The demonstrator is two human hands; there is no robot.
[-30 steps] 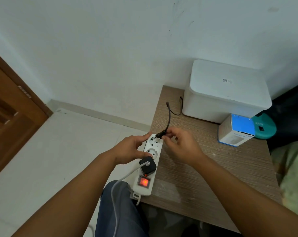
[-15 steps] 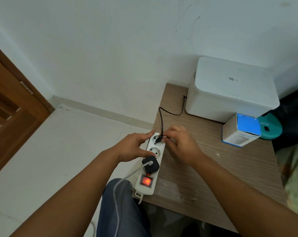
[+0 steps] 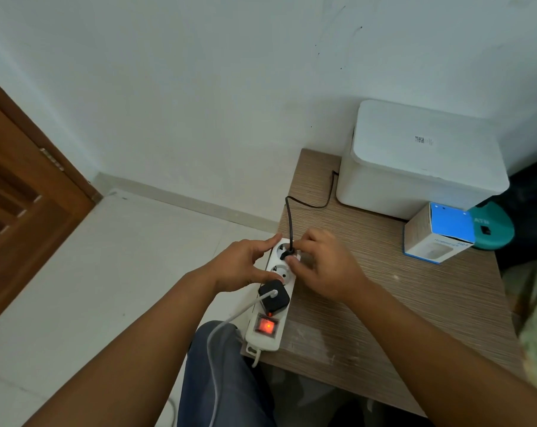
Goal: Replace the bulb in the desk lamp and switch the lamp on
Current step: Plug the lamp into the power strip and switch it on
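White plaster wall and pale floor tiles fill the far side of the view, with a brown wooden door (image 3: 20,192) off beyond the left hand. Below the hands sits a wood-grain table (image 3: 384,309). Past the right hand, against the wall, stands a white lidded box (image 3: 421,161); a small blue-topped carton (image 3: 439,232) stands just in front of it, touching a teal round object (image 3: 495,226) at the table's far right edge.

Under both hands lies a white power strip (image 3: 276,291), its long axis running from the person's lap away toward the wall along the table's left edge. Its switch (image 3: 265,326), at the end nearest the person, glows red. A black adapter (image 3: 273,297) with a white cable (image 3: 217,337) fills the socket next to the switch, just below the left hand's thumb; the cable trails down over the person's blue-clad knee.

Left hand (image 3: 242,265) rests on the strip's left edge, fingers loosely curved around it. Right hand (image 3: 325,268) pinches a black plug (image 3: 287,254) at the farthest socket; how deep the plug sits cannot be told. From the plug a black cord (image 3: 291,217) rises away from the hands, then bends right toward the white lidded box, where it goes out of sight.
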